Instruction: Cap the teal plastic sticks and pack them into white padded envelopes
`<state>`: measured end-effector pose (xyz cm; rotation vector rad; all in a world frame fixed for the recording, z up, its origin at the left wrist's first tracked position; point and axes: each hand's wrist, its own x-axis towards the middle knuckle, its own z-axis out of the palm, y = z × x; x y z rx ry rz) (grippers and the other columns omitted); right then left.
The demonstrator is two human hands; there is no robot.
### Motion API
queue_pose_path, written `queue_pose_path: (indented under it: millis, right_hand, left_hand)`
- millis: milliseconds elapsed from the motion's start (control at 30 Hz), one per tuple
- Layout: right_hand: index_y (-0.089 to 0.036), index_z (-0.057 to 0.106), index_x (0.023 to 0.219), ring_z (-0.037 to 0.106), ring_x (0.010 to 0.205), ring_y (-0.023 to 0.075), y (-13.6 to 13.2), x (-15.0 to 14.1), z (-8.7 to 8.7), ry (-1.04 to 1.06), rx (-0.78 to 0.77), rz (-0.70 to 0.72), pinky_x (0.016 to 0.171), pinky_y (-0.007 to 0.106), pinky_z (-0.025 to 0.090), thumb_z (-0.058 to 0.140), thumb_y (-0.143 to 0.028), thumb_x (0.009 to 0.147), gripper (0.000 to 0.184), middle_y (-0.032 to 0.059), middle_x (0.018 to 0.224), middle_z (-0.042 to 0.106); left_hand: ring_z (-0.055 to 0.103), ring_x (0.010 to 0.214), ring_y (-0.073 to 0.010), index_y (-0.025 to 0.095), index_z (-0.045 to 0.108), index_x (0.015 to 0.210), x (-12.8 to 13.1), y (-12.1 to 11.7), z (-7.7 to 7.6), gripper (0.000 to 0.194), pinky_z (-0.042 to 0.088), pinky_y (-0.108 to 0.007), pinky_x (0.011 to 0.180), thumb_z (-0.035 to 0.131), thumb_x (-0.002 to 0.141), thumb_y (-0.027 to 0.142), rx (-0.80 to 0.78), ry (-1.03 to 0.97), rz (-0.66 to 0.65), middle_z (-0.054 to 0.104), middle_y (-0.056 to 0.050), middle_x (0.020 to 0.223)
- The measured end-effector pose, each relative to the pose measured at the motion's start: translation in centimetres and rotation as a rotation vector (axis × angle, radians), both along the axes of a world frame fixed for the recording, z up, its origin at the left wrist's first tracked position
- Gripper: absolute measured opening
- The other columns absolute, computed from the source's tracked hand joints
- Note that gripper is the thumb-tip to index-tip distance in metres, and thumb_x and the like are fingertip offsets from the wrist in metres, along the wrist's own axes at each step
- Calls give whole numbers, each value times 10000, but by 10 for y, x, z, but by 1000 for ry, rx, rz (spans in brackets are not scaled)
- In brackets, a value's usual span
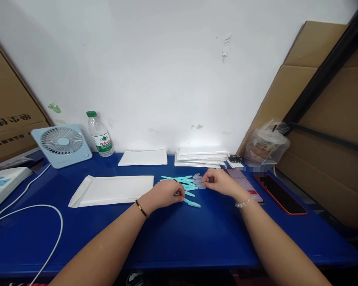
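Observation:
My left hand [170,191] is closed in a pinch on the handle of a turquoise eyebrow razor [192,203], whose wider end points right, just above the table. Behind that hand lies a loose pile of similar turquoise razors [183,179], partly hidden by my fingers. Small clear plastic caps [198,180] are heaped at the pile's right side. My right hand [216,181] has its thumb and fingers pinched together at the edge of these caps, seemingly on one cap. A white padded packet [116,190] lies to the left of my left hand.
More white packets [201,155] are stacked along the wall, with another [143,157] beside them. A blue fan [62,145], a water bottle [100,135] and a white cable [61,222] occupy the left. Phones [283,194] and a bagged drink cup [267,145] are on the right.

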<state>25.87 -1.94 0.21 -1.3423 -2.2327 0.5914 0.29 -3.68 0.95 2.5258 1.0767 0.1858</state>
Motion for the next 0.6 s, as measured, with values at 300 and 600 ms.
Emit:
queue_pose_path:
  millis: [300,600]
  right_hand:
    - [-178,613,742,562,673,147,-1,-7,-9,-197,-23,-24,592,228,393,585,-159,717,42,33,777,625]
    - [-188,653,780,583,717,155,2,-6,-8,-219,51,-3,662,246,419,578,-142,740,97,37,812,637]
  left_hand:
    - [591,777,-176,227,674,855,-3,7,-3,123,388,-256,645,622,758,280,216,137,144,655,-25,892]
    - [585,713,-157,214,667,767,-3,6,-2,98,383,-244,605,592,751,274,140,139,148,666,-21,830]
